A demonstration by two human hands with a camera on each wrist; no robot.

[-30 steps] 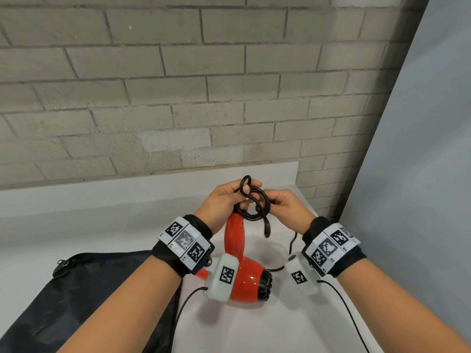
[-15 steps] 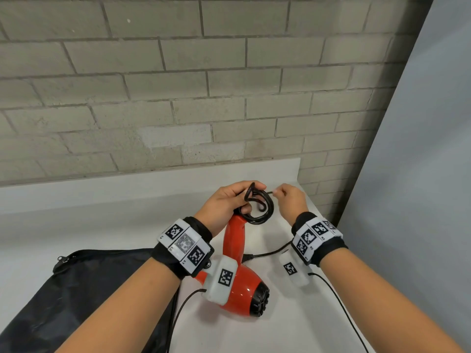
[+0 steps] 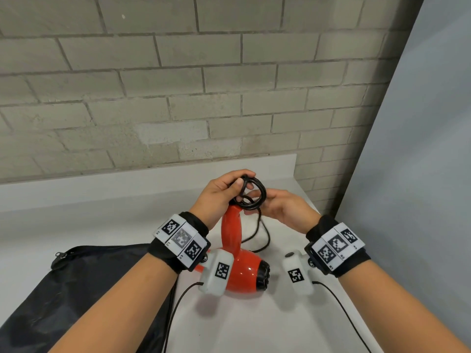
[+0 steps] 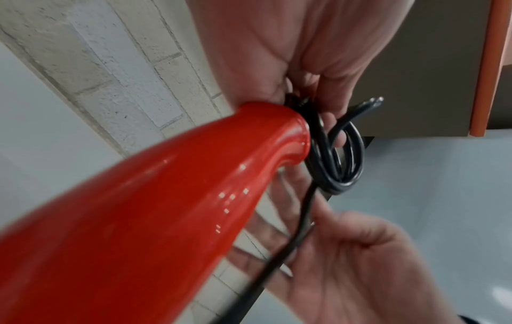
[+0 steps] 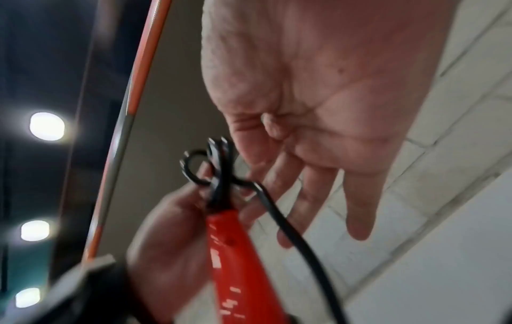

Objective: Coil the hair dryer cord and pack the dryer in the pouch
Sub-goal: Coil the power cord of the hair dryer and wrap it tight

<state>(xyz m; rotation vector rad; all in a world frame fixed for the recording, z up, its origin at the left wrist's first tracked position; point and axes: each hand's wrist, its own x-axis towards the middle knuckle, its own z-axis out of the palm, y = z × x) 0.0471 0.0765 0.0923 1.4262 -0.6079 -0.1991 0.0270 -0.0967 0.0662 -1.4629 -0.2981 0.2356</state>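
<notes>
Gripping coiled cord point(image 3: 251, 197), left hand point(image 3: 219, 197)

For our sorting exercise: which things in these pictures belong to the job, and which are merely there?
Belong:
glossy red hair dryer
coiled black cord, held by left hand
right hand, fingers straight
black fabric zip pouch

Merely there:
white counter
grey brick wall
</notes>
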